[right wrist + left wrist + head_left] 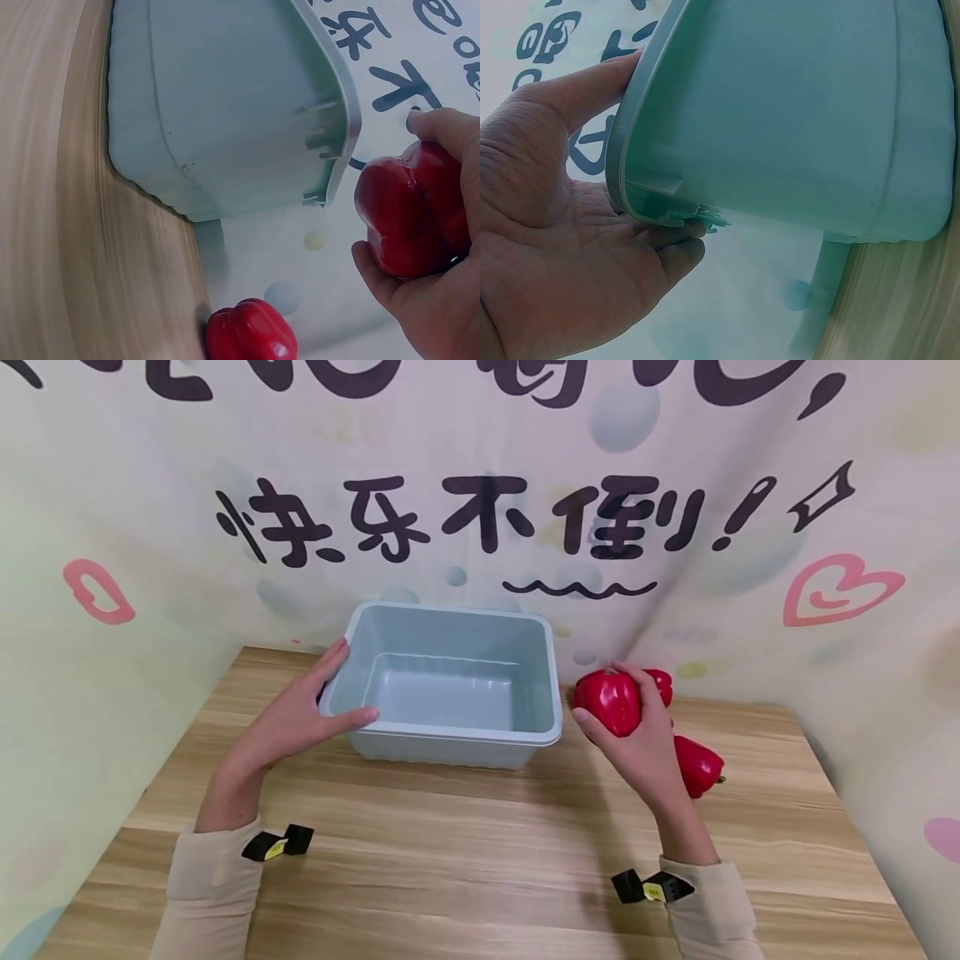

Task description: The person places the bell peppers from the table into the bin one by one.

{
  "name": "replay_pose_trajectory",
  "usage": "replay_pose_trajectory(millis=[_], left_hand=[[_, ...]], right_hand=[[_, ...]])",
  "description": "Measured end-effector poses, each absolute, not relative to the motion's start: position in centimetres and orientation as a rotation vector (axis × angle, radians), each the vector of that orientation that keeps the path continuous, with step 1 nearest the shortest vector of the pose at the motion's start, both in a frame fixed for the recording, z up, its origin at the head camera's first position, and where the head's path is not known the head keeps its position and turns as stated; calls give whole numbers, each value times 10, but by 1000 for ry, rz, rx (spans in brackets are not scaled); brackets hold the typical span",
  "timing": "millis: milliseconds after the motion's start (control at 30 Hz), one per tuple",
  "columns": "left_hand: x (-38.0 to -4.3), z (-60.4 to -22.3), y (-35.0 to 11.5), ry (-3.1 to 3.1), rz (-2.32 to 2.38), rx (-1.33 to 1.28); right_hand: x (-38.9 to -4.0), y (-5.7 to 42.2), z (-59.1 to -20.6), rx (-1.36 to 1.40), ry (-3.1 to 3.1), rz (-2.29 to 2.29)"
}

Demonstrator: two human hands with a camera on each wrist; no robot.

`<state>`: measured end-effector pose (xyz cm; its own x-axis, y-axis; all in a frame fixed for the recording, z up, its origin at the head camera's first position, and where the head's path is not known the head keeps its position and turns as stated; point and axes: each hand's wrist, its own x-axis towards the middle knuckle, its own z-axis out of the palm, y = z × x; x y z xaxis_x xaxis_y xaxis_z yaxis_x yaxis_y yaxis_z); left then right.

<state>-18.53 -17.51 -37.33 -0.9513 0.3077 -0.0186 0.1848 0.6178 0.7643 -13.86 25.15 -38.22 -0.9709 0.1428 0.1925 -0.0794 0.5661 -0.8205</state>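
Note:
A pale blue plastic basin [442, 753] sits at the back of the wooden table, its inside bare in the head view. My left hand [296, 714] grips its left end by the rim, thumb over the front edge; in the left wrist view, fingers curl beneath the lip. Beside the basin's right end, my right hand [647, 750] holds a red bell pepper [607, 700] between thumb and fingers. The right wrist view shows this pepper [409, 214] raised off the table, apart from the basin wall.
A second red bell pepper [662, 687] lies behind the right hand, partly hidden. Another bell pepper [699, 767] rests on the table [450, 860] to the right of that hand. A printed cloth backdrop [465, 443] rises directly behind the table and basin.

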Motion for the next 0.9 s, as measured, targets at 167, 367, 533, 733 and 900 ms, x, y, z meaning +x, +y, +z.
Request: replay_pose_trajectory(millis=[167, 367, 533, 733, 900], left_hand=[[-186, -375, -176, 2711, 1220, 426], [-187, -376, -176, 2709, 1226, 426], [-185, -375, -175, 2703, 1222, 413], [-185, -375, -174, 2704, 1220, 414], [-185, -376, -175, 2711, 1220, 416]], right_hand=[[-138, 247, -380, -39, -2552, 1372], [-138, 241, -378, -2, -2533, 1375], [-138, 238, -378, 22, -2528, 1368], [-136, 237, -381, 7, -2512, 1382], [-135, 236, -382, 2, -2501, 1386]])
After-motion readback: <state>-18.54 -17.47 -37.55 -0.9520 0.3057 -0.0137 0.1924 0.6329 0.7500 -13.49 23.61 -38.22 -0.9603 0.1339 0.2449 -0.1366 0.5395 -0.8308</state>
